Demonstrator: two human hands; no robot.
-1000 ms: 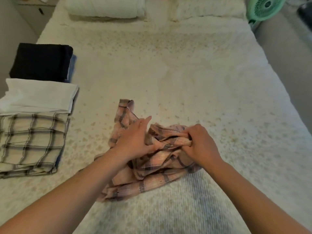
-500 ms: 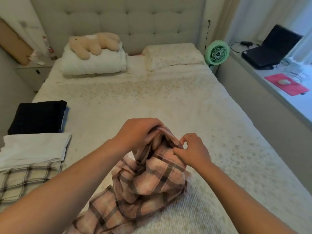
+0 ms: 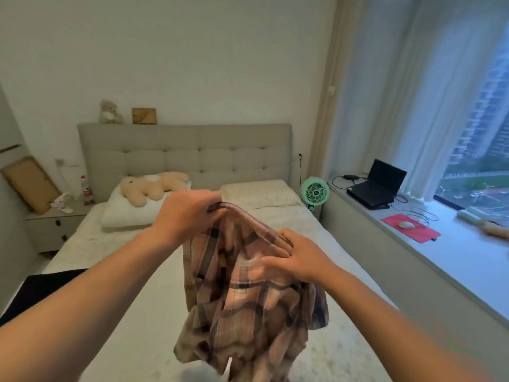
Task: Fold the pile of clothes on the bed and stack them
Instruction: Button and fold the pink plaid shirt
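Head view shows my left hand (image 3: 187, 213) gripping the plaid shirt (image 3: 248, 299) by its top edge and my right hand (image 3: 300, 260) pinching that edge lower down, so it hangs clear above the bed (image 3: 344, 271) to shake open before folding.

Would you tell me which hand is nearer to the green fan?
Right. The right hand, gripping the plaid shirt, sits below and slightly left of the green fan; the left hand is further left.

No legible text — labels too blurred
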